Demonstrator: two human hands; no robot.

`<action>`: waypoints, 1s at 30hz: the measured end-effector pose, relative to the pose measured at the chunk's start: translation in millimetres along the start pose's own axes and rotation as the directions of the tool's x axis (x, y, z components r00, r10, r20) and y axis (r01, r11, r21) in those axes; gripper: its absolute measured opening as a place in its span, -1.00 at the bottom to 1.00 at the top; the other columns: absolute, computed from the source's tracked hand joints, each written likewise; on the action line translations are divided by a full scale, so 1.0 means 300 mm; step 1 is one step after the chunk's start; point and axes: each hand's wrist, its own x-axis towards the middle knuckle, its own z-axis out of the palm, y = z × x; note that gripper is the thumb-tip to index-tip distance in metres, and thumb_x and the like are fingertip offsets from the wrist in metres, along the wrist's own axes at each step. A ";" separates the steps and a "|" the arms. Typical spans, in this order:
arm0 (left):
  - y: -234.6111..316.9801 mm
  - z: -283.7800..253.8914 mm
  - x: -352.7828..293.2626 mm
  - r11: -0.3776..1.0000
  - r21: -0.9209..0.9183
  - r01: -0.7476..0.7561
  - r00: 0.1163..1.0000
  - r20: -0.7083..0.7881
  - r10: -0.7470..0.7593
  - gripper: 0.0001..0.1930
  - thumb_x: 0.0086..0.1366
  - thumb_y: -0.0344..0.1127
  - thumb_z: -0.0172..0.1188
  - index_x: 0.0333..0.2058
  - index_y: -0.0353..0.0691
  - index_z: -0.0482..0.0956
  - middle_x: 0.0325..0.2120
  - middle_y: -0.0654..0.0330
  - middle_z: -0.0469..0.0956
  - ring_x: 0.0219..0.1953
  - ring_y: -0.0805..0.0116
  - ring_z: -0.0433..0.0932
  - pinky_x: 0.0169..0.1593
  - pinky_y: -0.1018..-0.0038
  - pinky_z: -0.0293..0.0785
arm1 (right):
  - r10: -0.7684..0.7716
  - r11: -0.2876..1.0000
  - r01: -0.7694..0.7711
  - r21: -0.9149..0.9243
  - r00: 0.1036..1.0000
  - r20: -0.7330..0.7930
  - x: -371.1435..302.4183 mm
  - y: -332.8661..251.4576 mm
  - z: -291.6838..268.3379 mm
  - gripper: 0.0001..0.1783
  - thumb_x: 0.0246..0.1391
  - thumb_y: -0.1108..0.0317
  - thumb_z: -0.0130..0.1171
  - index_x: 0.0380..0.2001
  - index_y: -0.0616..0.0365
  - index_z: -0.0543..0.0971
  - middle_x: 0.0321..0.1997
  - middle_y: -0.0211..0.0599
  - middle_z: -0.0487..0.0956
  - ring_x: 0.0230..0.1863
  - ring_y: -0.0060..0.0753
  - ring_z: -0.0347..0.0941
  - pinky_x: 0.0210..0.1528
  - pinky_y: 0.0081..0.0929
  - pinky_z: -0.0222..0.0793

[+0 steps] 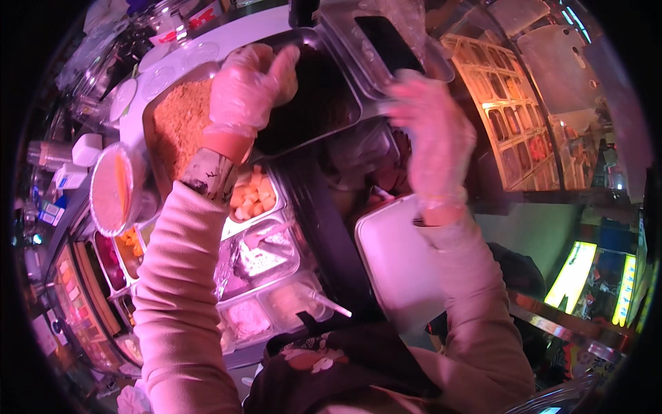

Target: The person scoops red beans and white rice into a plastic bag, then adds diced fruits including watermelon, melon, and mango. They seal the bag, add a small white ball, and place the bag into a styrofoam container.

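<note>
Head view only. Looking down on a food-stall table (227, 31) crowded with metal trays.

Left hand (249, 88), gloved in clear plastic, hovering over the boundary between the tray of orange-brown crumbs (181, 121) and the dark tray (314, 103). Grip curled, fingers (279, 69) bent down and in toward the dark tray at about 3 o'clock from the palm; possibly pinching something small, but cannot tell what, contents hidden under the glove.

Crumb tray lying at 9 o'clock from the left hand, touching range, long axis running roughly 1 to 7 o'clock. Left hand clearly nearer to it than the right.

Right hand (434, 134), also gloved, blurred. Grip looking loosely spread, fingers pointing down toward 6 o'clock, holding nothing visible; exact width not readable through the blur. Sitting at 3 o'clock from the dark tray, just above the white foam container (400, 265), which lies at 6 o'clock from the wrist.

Below the left forearm: tray of yellow cubes (254, 194), then foil-lined compartments (258, 259) toward 6 o'clock. Lidded clear cup (114, 190) with orange contents at 8 o'clock from the crumb tray, just beside it.

Lit display shelf (514, 117) at 3 o'clock, well apart from both hands.
</note>
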 end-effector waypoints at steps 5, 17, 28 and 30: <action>-0.031 0.077 -0.015 0.572 0.671 -0.471 0.848 0.166 0.504 -0.35 0.41 0.23 0.21 -0.03 -0.39 0.65 0.00 -0.14 0.61 -0.09 0.01 0.64 0.00 0.20 0.57 | -0.149 0.844 0.094 -0.528 0.987 -0.062 0.281 0.034 -0.186 -0.57 0.35 0.22 0.25 0.14 0.29 0.62 0.00 -0.15 0.72 -0.06 -0.30 0.65 0.12 -0.42 0.50; 0.103 -0.073 -0.061 0.924 -0.356 0.141 0.974 0.219 -0.064 -0.17 0.56 0.21 0.01 0.49 -0.35 0.08 0.39 -0.04 0.27 0.52 0.19 0.12 0.51 0.38 -0.03 | 0.112 0.144 0.202 -0.969 0.969 0.219 1.081 0.492 -0.212 -0.43 0.12 -0.08 0.29 -0.12 0.27 0.74 -0.16 0.13 0.73 -0.03 0.11 0.68 0.09 -0.16 0.53; 0.167 0.036 -0.112 0.973 0.088 -0.213 0.956 0.225 0.189 -0.42 0.54 0.01 0.07 0.35 -0.26 0.37 0.25 -0.09 0.49 0.46 -0.20 0.20 0.52 -0.01 -0.13 | -0.429 0.228 0.451 -0.863 0.842 0.327 0.907 -0.024 -0.186 -0.66 0.20 0.17 0.33 -0.11 0.21 0.73 -0.20 -0.14 0.75 -0.15 -0.19 0.71 -0.09 -0.32 0.58; 0.227 0.031 -0.154 0.955 -0.097 -0.281 0.942 0.164 0.294 -0.52 0.54 -0.23 0.13 0.34 -0.26 0.40 0.13 0.02 0.60 0.21 0.12 0.48 0.25 0.29 0.25 | -0.308 0.474 0.433 -0.767 0.897 0.316 0.716 -0.178 -0.157 -0.70 0.22 0.22 0.34 -0.10 0.20 0.73 -0.20 -0.21 0.76 -0.18 -0.28 0.71 -0.13 -0.37 0.59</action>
